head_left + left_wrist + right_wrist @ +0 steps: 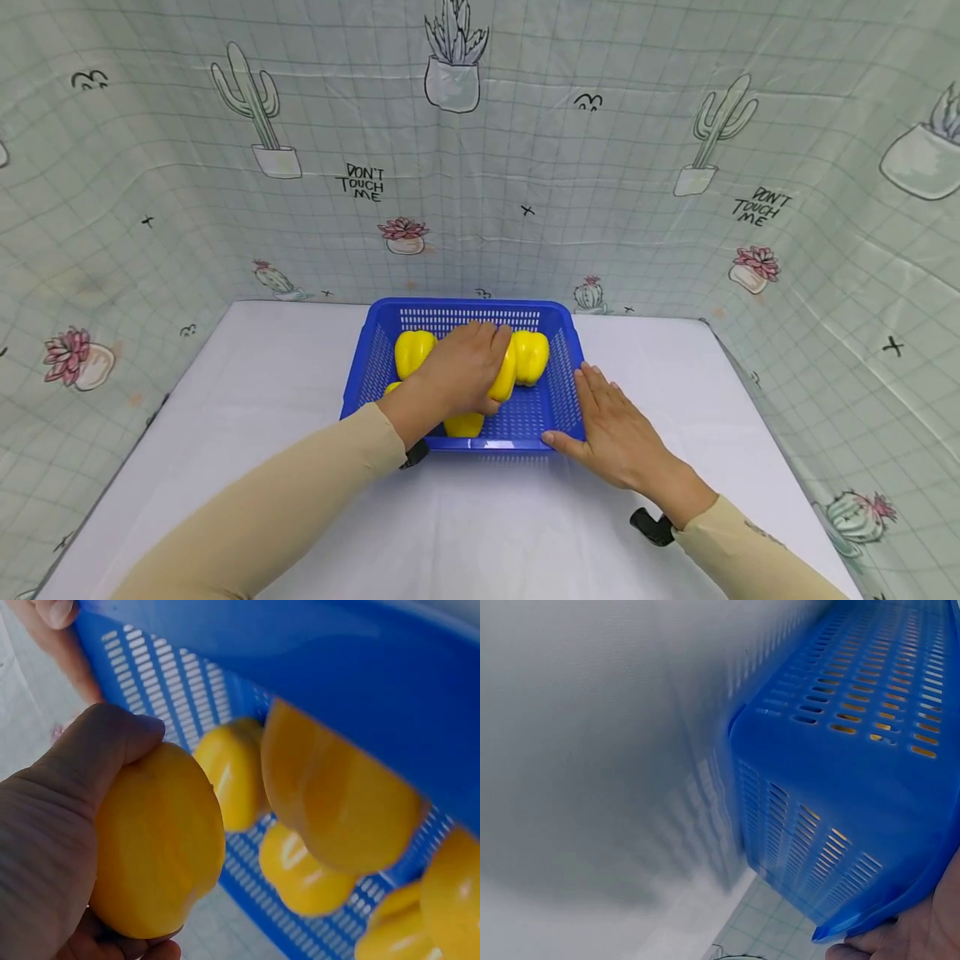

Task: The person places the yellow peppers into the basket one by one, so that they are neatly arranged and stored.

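A blue plastic basket [561,310] with slotted walls stands on the table, holding several yellow bell peppers. My left hand [463,367] reaches into it and grips one bell pepper [504,377]; in the left wrist view the thumb lies along this pepper [161,844] and fingertips show beneath it. Around it are a bell pepper at the back left [415,353], one at the right [531,358] and one near the front wall [463,424]. My right hand [622,433] touches the basket's right rim with fingers extended, its thumb at the front corner.
White cloth covers the table [285,375]. Behind and along both sides hangs a pale green gridded curtain [480,167] printed with cacti. Dark straps with small devices sit at both wrists, the right device [651,527] being plainer to see.
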`<action>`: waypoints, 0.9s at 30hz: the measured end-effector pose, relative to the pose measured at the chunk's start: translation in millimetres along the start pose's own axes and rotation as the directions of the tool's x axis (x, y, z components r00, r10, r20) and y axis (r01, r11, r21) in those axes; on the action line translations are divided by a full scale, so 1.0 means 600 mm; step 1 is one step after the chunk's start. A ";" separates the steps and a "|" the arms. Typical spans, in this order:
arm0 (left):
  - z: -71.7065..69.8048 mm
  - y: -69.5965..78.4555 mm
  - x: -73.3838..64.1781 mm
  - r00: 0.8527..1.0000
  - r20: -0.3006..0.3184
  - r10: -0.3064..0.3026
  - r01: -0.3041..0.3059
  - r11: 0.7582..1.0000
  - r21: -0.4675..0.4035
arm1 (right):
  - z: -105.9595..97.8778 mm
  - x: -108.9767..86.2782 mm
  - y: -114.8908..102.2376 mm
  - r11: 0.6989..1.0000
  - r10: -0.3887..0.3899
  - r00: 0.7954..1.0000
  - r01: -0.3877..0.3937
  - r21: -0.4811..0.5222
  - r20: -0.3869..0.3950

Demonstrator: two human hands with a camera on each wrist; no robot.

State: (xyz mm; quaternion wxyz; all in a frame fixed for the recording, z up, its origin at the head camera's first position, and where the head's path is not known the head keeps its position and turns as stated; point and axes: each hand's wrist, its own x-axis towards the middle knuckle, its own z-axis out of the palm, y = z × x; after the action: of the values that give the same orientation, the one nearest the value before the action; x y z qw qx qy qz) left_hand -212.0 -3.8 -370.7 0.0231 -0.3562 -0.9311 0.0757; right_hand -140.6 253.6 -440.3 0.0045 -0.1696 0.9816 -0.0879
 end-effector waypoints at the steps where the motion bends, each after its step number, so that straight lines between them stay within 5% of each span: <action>1: 0.002 0.005 0.004 1.000 0.004 0.007 -0.007 1.000 -0.003 | 0.000 0.000 0.000 1.000 -0.002 1.000 0.002 -0.001 -0.002; 17: 0.050 0.063 0.047 0.993 0.113 0.038 -0.037 0.999 -0.014 | 0.001 0.001 0.000 1.000 -0.017 1.000 0.017 -0.009 -0.014; 27: 0.072 0.076 0.051 0.994 0.096 0.051 -0.052 0.999 0.008 | 0.001 -0.001 0.001 1.000 -0.001 1.000 0.001 -0.004 -0.010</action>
State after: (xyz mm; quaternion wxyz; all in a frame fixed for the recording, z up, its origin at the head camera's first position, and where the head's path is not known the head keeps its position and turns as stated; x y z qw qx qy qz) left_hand -209.0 44.8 -420.9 -0.0217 -0.3761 -0.9211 0.0983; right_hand -140.5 254.4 -441.1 -0.0006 -0.1699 0.9816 -0.0867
